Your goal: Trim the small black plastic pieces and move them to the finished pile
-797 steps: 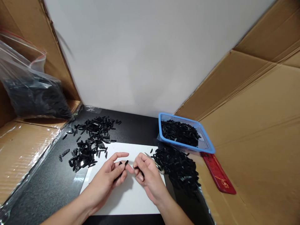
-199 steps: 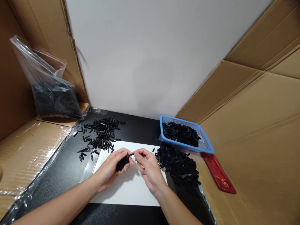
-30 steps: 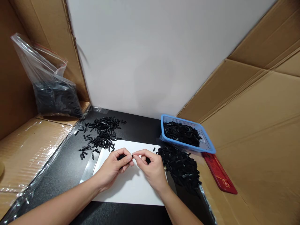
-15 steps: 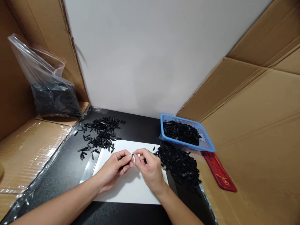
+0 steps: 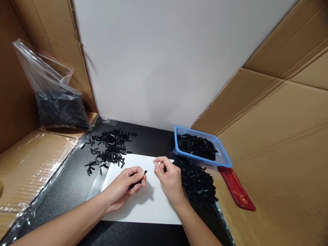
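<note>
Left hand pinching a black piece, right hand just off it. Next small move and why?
Probably bring the right hand back to the tip of the small black piece that pokes out of the left hand. The right fingers are curled and apart from it, above the white sheet, and the piece points toward them.

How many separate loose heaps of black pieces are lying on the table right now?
2: one loose heap far left of the white sheet, another heap right of it, below the blue basket. More sit inside the basket.
</note>
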The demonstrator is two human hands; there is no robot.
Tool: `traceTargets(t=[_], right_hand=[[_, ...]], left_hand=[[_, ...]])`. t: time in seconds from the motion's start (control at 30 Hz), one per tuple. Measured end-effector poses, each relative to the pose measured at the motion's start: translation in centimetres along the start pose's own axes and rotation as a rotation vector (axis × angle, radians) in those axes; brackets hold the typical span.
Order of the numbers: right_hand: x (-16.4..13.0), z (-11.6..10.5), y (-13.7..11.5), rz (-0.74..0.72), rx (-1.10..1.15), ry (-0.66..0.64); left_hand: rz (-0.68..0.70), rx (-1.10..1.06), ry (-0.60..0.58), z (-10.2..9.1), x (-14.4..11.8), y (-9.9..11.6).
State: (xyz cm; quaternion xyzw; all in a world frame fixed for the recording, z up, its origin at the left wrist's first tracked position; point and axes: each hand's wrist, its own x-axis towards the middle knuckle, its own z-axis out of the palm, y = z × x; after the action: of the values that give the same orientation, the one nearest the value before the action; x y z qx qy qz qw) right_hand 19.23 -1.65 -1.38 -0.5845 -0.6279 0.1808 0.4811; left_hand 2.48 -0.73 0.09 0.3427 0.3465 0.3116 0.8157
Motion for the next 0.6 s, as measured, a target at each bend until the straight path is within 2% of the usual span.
traceTargets(t=[0.1, 0.27, 0.47, 0.6], right_hand=[[-0.1, -0.1, -0.7, 0.087, 0.134, -0.085], [-0.6, 0.2, -1.2, 0.113, 0.227, -0.176], [-0.6, 0.5, -1.1, 0.171, 0.300, -0.226], [-0.8, 1.1, -0.9, 0.271, 0.501, -0.243]], left_hand=[[0.007, 0.002, 0.023, -0.1, 0.1, -0.1], [0.022, 0.010, 0.042, -0.2, 0.2, -0.2], [0.052, 0.051, 0.093, -0.3, 0.4, -0.3], [0.057, 0.088, 0.119, -0.3, 0.4, -0.4]])
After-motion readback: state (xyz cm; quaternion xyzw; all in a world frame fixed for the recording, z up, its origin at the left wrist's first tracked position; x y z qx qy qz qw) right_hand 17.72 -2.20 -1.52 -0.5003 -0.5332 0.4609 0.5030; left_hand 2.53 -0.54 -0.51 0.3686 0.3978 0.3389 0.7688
